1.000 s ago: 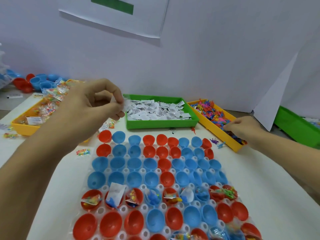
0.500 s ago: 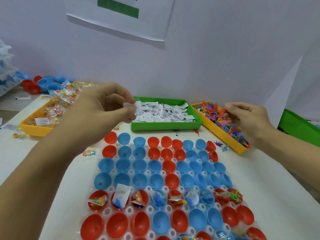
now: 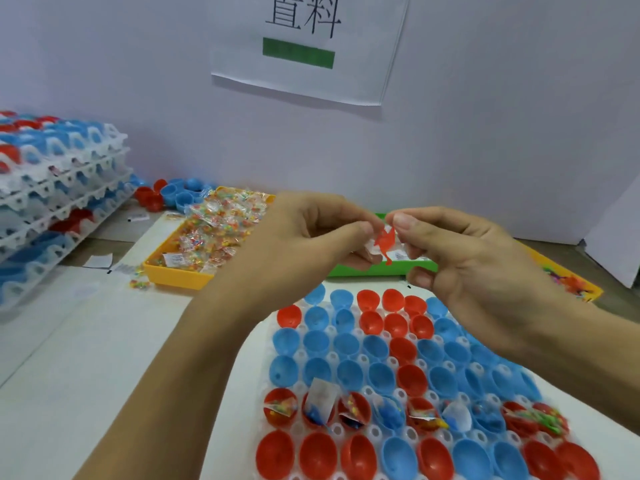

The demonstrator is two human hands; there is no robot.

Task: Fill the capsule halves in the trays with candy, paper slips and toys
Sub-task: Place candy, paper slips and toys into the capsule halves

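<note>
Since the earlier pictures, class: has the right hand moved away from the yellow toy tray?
Yes. The right hand has left the toy tray at the right and moved leftward, meeting the left hand above the green tray.

One head-worn, wide-angle view looks forward and down from close above the table (image 3: 104,358). It faces the far wall (image 3: 485,133), where a paper sign (image 3: 304,46) hangs. The capsule tray (image 3: 346,358) fills the near right, stacked trays (image 3: 52,188) sit far left, and both forearms reach in from the near edge.
</note>
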